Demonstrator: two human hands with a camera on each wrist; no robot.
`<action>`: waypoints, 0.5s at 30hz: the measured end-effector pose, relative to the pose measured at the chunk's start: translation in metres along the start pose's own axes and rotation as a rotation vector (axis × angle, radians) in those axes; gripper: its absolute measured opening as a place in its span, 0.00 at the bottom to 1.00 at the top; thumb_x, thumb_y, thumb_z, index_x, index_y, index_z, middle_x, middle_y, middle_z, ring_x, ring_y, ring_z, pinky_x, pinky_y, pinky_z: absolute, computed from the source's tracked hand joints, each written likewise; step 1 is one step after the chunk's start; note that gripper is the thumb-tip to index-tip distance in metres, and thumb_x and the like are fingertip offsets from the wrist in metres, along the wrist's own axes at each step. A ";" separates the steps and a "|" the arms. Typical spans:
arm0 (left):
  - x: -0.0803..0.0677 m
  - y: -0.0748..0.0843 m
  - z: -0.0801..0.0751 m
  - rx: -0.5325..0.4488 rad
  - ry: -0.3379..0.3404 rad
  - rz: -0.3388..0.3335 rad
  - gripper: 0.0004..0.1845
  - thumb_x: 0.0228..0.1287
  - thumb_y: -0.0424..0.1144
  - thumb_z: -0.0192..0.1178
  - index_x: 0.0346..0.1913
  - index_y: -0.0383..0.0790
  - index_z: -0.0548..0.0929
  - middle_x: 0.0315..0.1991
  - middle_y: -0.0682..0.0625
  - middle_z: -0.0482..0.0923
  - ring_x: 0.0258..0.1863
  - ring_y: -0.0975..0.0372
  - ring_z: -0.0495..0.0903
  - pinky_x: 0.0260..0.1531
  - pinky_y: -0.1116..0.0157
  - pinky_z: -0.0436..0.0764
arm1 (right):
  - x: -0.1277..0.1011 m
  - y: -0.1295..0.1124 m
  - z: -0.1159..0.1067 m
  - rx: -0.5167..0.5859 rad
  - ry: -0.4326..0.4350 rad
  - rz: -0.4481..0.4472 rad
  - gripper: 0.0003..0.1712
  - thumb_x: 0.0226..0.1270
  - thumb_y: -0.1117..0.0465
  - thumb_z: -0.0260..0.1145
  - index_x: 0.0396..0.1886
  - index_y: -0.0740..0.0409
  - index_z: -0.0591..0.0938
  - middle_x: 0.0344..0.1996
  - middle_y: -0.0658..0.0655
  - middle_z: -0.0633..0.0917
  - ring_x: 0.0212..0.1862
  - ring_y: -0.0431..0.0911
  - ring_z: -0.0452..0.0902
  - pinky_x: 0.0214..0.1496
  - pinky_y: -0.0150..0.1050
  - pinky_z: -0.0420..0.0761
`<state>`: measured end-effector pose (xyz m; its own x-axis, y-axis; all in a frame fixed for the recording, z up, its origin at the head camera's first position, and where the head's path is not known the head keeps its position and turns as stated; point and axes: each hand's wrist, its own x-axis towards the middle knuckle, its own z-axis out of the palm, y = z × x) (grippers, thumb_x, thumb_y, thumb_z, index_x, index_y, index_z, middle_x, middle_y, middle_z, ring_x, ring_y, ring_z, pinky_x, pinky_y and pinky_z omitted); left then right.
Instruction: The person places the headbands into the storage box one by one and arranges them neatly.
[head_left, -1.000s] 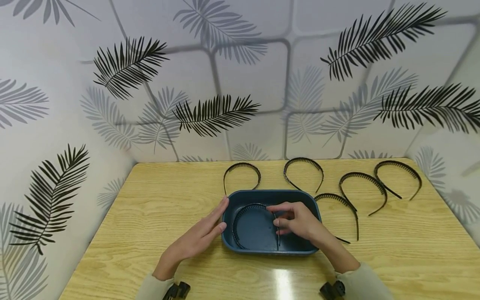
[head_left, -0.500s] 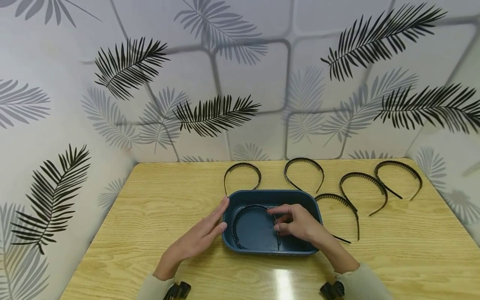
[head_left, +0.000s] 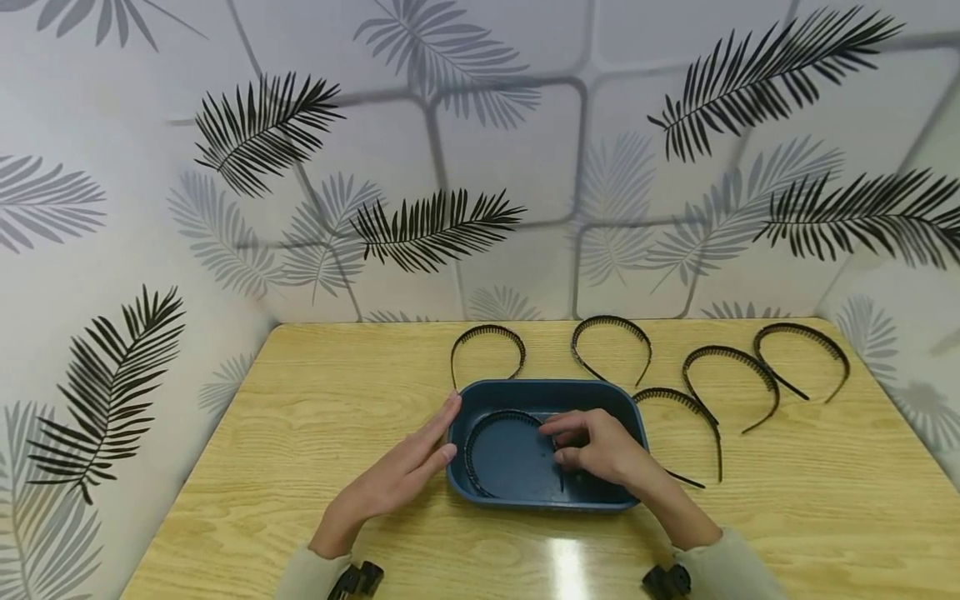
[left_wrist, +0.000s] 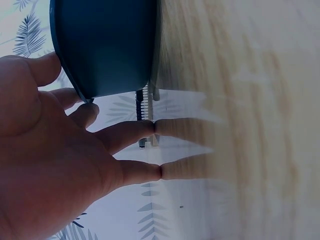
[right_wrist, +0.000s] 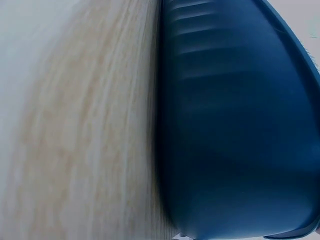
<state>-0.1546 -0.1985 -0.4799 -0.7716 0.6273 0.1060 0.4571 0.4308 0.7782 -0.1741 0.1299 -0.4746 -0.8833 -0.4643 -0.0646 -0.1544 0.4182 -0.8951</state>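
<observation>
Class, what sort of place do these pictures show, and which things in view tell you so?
Probably an indoor tabletop workspace; home or workshop, I cannot tell. Black, curved, toothed hairbands lie on a yellowish wood-grain table, which stands in front of a pale wall patterned with dark feathery leaves.

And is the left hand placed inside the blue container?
No, the head view shows the left hand outside, at the left end of the blue container.

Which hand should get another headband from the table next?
Probably the right hand: it's closer to most headbands on the table, while the left hand touches the bin's left end.
</observation>
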 end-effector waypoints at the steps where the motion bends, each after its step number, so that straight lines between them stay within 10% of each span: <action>1: 0.000 0.000 0.000 0.000 0.000 0.003 0.34 0.85 0.39 0.44 0.83 0.38 0.43 0.83 0.49 0.36 0.82 0.55 0.38 0.78 0.59 0.45 | 0.000 0.000 0.000 -0.004 0.001 -0.002 0.20 0.61 0.74 0.72 0.55 0.66 0.87 0.61 0.67 0.81 0.55 0.61 0.83 0.45 0.41 0.86; 15: 0.000 -0.002 0.000 0.026 0.001 -0.005 0.34 0.85 0.41 0.44 0.83 0.39 0.44 0.83 0.50 0.36 0.82 0.54 0.39 0.78 0.58 0.46 | -0.001 -0.002 0.000 0.229 0.005 -0.003 0.19 0.67 0.74 0.68 0.58 0.72 0.83 0.57 0.72 0.81 0.52 0.60 0.84 0.44 0.43 0.88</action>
<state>-0.1559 -0.1996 -0.4813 -0.7745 0.6242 0.1031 0.4647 0.4507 0.7622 -0.1728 0.1297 -0.4722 -0.8852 -0.4612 -0.0604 -0.0529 0.2288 -0.9720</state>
